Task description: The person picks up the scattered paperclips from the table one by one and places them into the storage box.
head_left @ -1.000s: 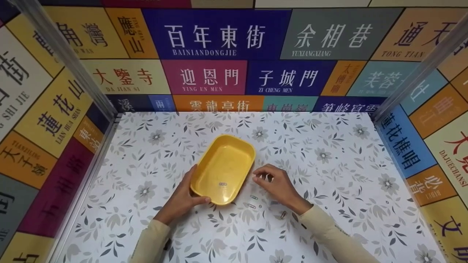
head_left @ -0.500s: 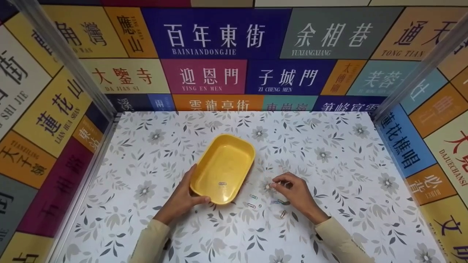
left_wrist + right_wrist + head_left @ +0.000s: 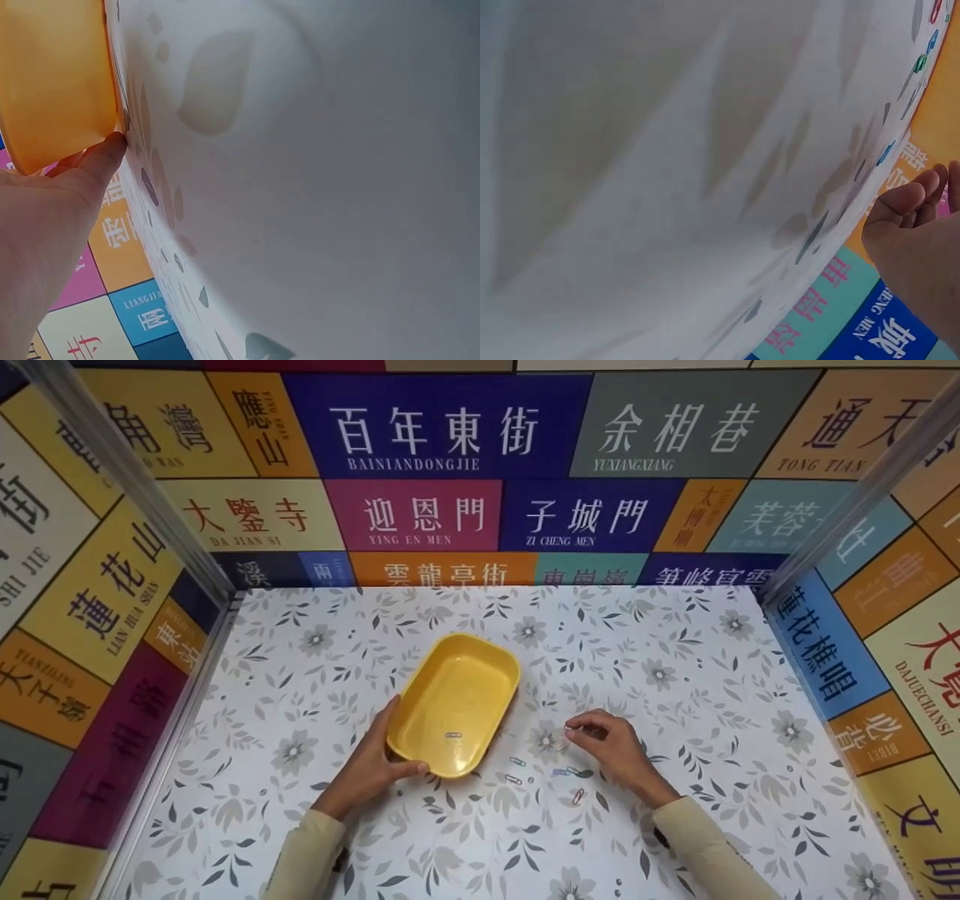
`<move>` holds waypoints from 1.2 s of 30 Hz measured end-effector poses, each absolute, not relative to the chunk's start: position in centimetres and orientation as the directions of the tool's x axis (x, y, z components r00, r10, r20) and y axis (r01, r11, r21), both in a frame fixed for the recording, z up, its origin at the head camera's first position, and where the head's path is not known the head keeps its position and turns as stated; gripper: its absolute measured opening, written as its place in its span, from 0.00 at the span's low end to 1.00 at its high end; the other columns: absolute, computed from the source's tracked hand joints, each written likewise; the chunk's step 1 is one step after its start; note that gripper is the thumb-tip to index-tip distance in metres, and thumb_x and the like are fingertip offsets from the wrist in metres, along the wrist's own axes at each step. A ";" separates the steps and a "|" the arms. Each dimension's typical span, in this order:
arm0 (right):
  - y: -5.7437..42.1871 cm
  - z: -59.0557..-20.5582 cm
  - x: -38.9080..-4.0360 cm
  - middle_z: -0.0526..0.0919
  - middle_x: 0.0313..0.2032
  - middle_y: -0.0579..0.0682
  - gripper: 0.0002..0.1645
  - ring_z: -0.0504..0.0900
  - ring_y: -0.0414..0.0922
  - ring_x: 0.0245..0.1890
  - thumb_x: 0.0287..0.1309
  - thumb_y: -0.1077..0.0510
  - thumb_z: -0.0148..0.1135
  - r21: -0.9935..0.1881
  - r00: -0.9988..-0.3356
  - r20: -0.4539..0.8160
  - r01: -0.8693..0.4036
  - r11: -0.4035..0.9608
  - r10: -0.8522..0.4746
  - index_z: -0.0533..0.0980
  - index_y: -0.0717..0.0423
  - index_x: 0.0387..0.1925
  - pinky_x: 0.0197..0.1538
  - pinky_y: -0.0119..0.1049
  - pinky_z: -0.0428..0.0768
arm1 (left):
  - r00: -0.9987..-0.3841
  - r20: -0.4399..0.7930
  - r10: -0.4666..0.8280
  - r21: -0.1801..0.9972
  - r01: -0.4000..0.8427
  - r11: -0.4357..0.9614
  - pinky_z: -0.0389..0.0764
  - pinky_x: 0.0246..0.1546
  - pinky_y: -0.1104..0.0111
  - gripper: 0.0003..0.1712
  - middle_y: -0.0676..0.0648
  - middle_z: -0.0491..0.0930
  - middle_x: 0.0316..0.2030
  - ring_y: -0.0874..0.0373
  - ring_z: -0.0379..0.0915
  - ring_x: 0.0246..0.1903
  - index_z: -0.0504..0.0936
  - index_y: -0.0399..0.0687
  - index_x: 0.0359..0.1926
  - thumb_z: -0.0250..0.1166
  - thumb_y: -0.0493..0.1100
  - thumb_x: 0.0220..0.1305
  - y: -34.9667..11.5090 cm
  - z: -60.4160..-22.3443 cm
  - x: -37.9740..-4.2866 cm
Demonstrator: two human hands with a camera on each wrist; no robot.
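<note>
A yellow plastic tray (image 3: 457, 697) stands tilted left of centre on the table, one small paper clip (image 3: 453, 735) lying inside it. My left hand (image 3: 371, 769) grips its near left corner, thumb along the front and fingers on the left side. In the left wrist view, the fingers (image 3: 101, 161) reach under the tray's edge. My right hand (image 3: 615, 746) is right of the tray, thumb and index fingertips together close over the table; I cannot tell whether a clip is between them. In the right wrist view, a blue paper clip (image 3: 885, 153) lies near those fingers.
Several loose paper clips lie between tray and right hand, among them a red one (image 3: 578, 796), a reddish one (image 3: 513, 780) and a green one (image 3: 517, 762). The white table (image 3: 300, 840) has a leaf pattern. Walls of coloured panels (image 3: 427, 514) enclose three sides.
My right hand has moved from beside the tray's right edge out to the right, then shifted slightly further. The left hand keeps its grip, and the tray stays in place.
</note>
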State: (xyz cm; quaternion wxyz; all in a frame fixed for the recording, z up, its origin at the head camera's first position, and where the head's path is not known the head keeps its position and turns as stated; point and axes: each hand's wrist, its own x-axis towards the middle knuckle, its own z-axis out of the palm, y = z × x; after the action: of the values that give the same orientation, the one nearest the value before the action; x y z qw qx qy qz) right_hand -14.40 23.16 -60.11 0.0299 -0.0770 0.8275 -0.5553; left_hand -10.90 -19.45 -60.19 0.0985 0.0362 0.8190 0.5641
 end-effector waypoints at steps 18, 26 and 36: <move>23.8 -62.5 -14.5 0.81 0.49 0.47 0.08 0.81 0.43 0.47 0.70 0.62 0.75 -0.673 -0.859 0.227 -0.479 0.563 -0.460 0.89 0.55 0.49 0.51 0.39 0.82 | -0.978 -0.107 0.178 0.932 -0.036 0.362 0.42 0.85 0.43 0.74 0.46 0.49 0.88 0.44 0.47 0.86 0.46 0.59 0.91 0.87 0.47 0.57 -19.5 -60.1 -10.9; 24.4 -63.1 -14.8 0.81 0.49 0.49 0.10 0.83 0.45 0.48 0.69 0.64 0.76 -0.644 -0.816 0.307 -0.557 0.524 -0.490 0.89 0.57 0.49 0.51 0.37 0.83 | -0.978 -0.104 0.183 0.933 -0.032 0.357 0.41 0.85 0.43 0.74 0.46 0.49 0.88 0.44 0.46 0.86 0.45 0.58 0.91 0.87 0.49 0.57 -19.4 -60.3 -10.9; 24.9 -63.2 -15.5 0.83 0.50 0.53 0.11 0.85 0.49 0.50 0.65 0.69 0.76 -0.739 -0.823 0.285 -0.515 0.434 -0.492 0.90 0.63 0.48 0.56 0.24 0.79 | -0.979 -0.112 0.170 0.934 -0.045 0.356 0.42 0.85 0.44 0.74 0.46 0.49 0.88 0.43 0.47 0.86 0.45 0.59 0.91 0.87 0.47 0.56 -19.5 -60.2 -10.8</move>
State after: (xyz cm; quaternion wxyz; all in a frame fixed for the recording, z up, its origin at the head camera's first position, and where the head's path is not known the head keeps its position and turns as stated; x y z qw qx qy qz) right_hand -15.50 24.91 -63.25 -0.0133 -0.2975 0.8465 -0.4412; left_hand -10.81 -19.53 -60.23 0.0951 0.0382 0.8178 0.5664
